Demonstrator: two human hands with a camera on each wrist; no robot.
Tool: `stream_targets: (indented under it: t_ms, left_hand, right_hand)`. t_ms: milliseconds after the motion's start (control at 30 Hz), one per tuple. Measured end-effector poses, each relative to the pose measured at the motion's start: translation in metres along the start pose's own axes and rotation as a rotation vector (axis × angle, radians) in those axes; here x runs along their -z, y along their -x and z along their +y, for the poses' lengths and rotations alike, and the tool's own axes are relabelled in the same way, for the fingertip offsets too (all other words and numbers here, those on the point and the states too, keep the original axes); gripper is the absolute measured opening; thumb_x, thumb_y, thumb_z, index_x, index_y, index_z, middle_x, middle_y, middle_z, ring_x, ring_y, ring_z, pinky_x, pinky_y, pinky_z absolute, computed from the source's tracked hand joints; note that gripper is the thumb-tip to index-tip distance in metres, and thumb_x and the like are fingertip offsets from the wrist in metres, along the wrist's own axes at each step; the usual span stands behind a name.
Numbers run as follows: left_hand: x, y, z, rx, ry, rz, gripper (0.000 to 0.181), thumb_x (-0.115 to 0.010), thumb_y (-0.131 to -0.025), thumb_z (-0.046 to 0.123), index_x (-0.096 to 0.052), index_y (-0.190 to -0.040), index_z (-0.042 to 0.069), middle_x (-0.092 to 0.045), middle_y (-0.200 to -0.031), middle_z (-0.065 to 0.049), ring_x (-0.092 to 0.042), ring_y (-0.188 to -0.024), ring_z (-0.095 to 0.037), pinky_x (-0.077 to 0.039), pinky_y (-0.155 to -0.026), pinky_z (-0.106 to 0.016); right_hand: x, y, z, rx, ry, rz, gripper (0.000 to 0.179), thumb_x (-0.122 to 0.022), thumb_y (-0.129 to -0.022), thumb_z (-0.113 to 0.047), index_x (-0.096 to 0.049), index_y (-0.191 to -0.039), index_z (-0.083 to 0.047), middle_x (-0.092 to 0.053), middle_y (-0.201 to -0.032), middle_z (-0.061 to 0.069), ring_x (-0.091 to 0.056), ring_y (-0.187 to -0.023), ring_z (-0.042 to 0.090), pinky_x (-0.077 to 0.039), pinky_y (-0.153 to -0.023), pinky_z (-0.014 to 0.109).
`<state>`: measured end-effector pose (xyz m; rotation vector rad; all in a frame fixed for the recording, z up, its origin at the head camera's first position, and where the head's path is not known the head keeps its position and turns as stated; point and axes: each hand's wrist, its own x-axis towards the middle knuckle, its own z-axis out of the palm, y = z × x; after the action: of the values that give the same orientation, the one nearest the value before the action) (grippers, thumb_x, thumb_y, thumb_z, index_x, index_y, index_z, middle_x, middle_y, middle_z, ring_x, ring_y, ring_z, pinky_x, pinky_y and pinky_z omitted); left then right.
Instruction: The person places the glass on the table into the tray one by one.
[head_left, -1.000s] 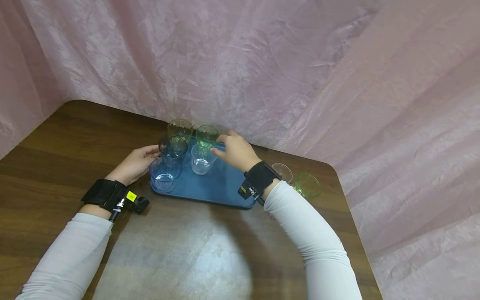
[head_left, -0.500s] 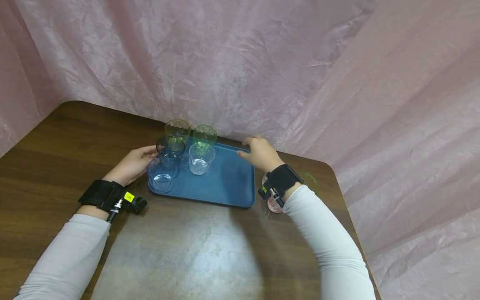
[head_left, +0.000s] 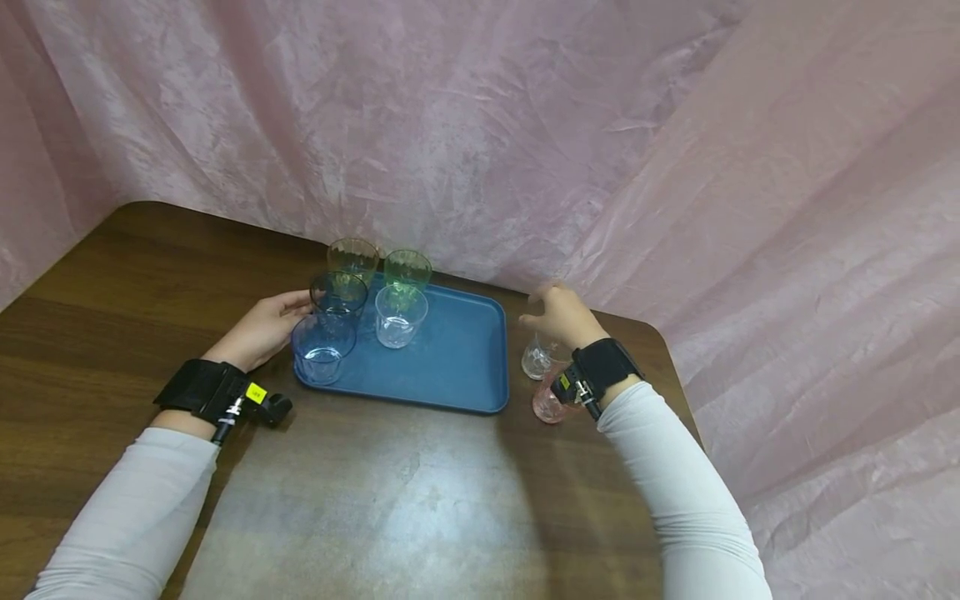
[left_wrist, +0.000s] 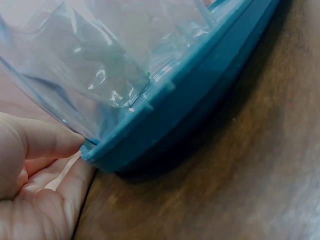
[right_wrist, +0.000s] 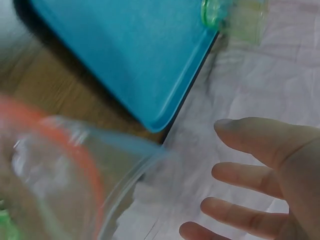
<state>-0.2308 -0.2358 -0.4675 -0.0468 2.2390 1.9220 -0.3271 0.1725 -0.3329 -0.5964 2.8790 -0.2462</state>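
My left hand (head_left: 261, 330) pinches the left rim of a blue tray (head_left: 457, 358), the thumb (left_wrist: 52, 142) on top and the other fingers lower down in the left wrist view. On the tray's left part stand a blue glass (head_left: 322, 346), a dark glass (head_left: 339, 293), an amber glass (head_left: 352, 257), a green glass (head_left: 407, 268) and a clear glass (head_left: 400, 319). Right of the tray, my right hand (head_left: 567, 318) hangs above a clear glass (head_left: 534, 362), its fingers spread and holding nothing. A pink glass (head_left: 548, 406) stands nearer, partly behind the wrist strap.
Everything stands on a brown wooden table (head_left: 187, 258) with rounded far corners. A pink curtain (head_left: 465, 150) hangs right behind its far edge. At the lower left of the right wrist view, a bit of green (right_wrist: 6, 227) shows beside the pink rim.
My right hand has left the green and clear glasses on the tray and moved right, past the tray's edge. The left hand has kept its grip at the tray's left side.
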Motion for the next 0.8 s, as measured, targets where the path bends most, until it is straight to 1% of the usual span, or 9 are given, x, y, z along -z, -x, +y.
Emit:
stream_targets:
  t_ms: [133,300,467,600,800]
  left_hand:
    - [0.000,0.001,0.000,-0.014,-0.003,-0.007,0.049,-0.034,-0.105,0.012,-0.020,-0.149,-0.002,-0.021,-0.154,-0.028,-0.022,-0.140,-0.039,-0.025,-0.113,-0.055]
    - [-0.002,0.002,0.001,-0.007,0.009,0.004,0.049,-0.034,-0.105,0.015,-0.020,-0.149,-0.002,-0.021,-0.154,-0.029,-0.023,-0.139,-0.039,-0.026,-0.112,-0.055]
    - [-0.002,0.002,0.003,-0.003,0.014,0.001,0.049,-0.033,-0.105,0.015,-0.020,-0.150,-0.001,-0.021,-0.154,-0.028,-0.024,-0.139,-0.039,-0.026,-0.112,-0.054]
    - [-0.001,0.003,0.003,0.000,0.003,-0.002,0.050,-0.034,-0.105,0.017,-0.020,-0.150,0.000,-0.021,-0.154,-0.028,-0.024,-0.139,-0.039,-0.026,-0.112,-0.054]
    - [-0.002,0.002,0.003,0.011,0.009,-0.002,0.049,-0.033,-0.105,0.016,-0.020,-0.150,0.000,-0.020,-0.154,-0.028,-0.024,-0.139,-0.039,-0.026,-0.112,-0.054]
  right_hand:
    - [0.001,0.005,0.010,-0.024,-0.014,-0.032,0.050,-0.069,-0.086,-0.030,-0.058,-0.124,0.000,-0.053,-0.129,0.024,-0.051,-0.117,0.037,-0.047,-0.098,0.051]
    - [0.004,0.010,0.019,-0.041,-0.053,-0.058,0.055,-0.069,-0.085,-0.030,-0.055,-0.128,0.001,-0.055,-0.131,0.024,-0.051,-0.117,0.038,-0.046,-0.099,0.052]
    - [0.005,0.014,0.027,-0.011,-0.054,-0.066,0.053,-0.068,-0.086,-0.030,-0.056,-0.127,0.002,-0.058,-0.129,0.024,-0.050,-0.119,0.040,-0.045,-0.100,0.054]
    - [0.004,0.018,0.030,0.009,-0.052,-0.086,0.055,-0.067,-0.086,-0.033,-0.056,-0.128,0.001,-0.059,-0.128,0.022,-0.053,-0.117,0.038,-0.047,-0.098,0.053]
    - [0.003,0.022,0.033,0.032,-0.069,-0.121,0.059,-0.068,-0.085,-0.037,-0.054,-0.131,-0.003,-0.057,-0.132,0.019,-0.053,-0.119,0.037,-0.047,-0.098,0.053]
